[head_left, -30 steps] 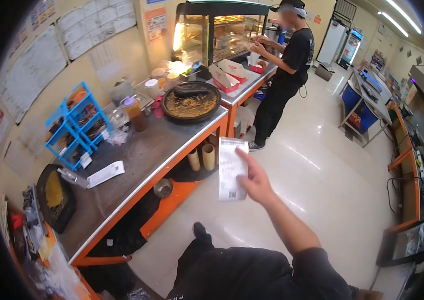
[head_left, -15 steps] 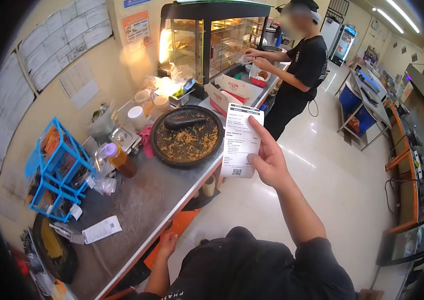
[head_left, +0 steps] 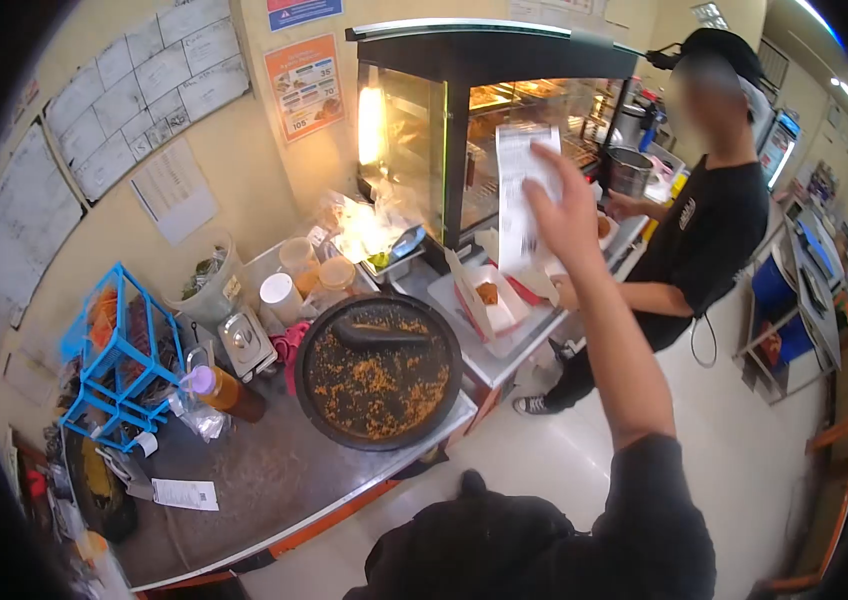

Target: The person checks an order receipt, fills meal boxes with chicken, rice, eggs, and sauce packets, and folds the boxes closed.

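Noting the paper slip (head_left: pixel 515 205): we place it just left of the wearer's right hand (head_left: pixel 569 215), long axis running nearly upright in view. We read the thumb and fingers as clamped on its right edge, though blur softens the contact. Behind the slip we see the display cabinet (head_left: pixel 457 140); below it in view, an open carton (head_left: pixel 511 322). We cannot judge either gap. The right hand is clearly nearer; the left is out of view, state unknown.
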A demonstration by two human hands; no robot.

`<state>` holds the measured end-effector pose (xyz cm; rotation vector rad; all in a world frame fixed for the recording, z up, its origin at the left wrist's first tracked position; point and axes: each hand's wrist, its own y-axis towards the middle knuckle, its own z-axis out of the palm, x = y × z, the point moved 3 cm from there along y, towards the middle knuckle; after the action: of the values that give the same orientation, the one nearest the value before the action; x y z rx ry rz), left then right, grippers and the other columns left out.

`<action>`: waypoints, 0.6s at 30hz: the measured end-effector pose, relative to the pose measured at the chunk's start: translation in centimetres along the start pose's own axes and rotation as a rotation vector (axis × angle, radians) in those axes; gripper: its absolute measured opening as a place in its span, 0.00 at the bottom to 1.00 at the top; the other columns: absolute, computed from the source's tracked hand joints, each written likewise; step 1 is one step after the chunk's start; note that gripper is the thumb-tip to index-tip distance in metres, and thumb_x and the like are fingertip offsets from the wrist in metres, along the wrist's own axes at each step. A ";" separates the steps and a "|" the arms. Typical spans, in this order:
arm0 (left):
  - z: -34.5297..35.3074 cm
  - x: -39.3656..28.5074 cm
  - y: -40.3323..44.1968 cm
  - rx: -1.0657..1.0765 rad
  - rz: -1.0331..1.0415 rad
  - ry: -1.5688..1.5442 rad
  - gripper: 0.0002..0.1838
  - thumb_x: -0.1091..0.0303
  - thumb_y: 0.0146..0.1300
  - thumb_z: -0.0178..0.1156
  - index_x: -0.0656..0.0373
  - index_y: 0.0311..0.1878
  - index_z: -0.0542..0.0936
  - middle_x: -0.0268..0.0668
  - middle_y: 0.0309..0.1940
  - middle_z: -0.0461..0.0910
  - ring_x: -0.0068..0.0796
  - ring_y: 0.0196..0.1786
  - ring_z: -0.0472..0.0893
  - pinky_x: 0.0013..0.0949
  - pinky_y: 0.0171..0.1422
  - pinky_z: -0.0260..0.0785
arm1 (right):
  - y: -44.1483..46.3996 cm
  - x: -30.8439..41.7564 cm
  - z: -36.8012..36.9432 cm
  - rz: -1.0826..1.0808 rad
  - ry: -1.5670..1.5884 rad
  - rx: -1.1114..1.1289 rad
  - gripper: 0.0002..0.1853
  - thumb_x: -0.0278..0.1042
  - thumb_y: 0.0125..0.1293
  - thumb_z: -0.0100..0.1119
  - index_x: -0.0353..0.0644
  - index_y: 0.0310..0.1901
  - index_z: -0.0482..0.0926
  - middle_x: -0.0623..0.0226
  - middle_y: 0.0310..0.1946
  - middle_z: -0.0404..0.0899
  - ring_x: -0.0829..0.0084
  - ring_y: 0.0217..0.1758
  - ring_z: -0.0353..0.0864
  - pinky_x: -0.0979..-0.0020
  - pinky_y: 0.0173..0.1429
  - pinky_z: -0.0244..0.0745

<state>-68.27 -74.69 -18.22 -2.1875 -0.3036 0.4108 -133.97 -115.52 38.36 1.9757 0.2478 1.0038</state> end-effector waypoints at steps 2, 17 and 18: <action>0.3 -4.2 -0.5 -0.026 -0.040 -0.105 0.20 0.58 0.76 0.45 0.56 0.55 0.84 0.53 0.53 0.84 0.54 0.54 0.84 0.58 0.57 0.77 | 6.6 -2.8 1.0 -0.075 0.044 0.022 0.28 0.25 0.61 0.60 0.36 0.65 0.78 0.51 0.62 0.82 0.59 0.69 0.79 0.63 0.73 0.69; 0.7 -20.4 -3.6 -0.188 -0.049 -0.550 0.18 0.58 0.74 0.50 0.58 0.51 0.84 0.51 0.46 0.86 0.52 0.47 0.85 0.55 0.53 0.78 | 27.3 -6.3 3.7 0.501 0.520 0.390 0.22 0.31 0.68 0.57 0.37 0.62 0.83 0.63 0.41 0.86 0.75 0.30 0.84 0.71 0.35 0.83; 1.1 -20.1 -3.6 -0.185 -0.061 -0.541 0.18 0.58 0.74 0.50 0.58 0.51 0.84 0.51 0.45 0.86 0.51 0.46 0.85 0.55 0.52 0.78 | 27.2 -5.4 2.8 0.489 0.521 0.459 0.22 0.34 0.68 0.57 0.38 0.61 0.83 0.65 0.39 0.86 0.74 0.29 0.84 0.71 0.33 0.82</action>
<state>-87.36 -78.94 -12.27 -2.2056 -0.7235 0.9735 -140.76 -136.11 55.80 2.1964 0.3057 1.9230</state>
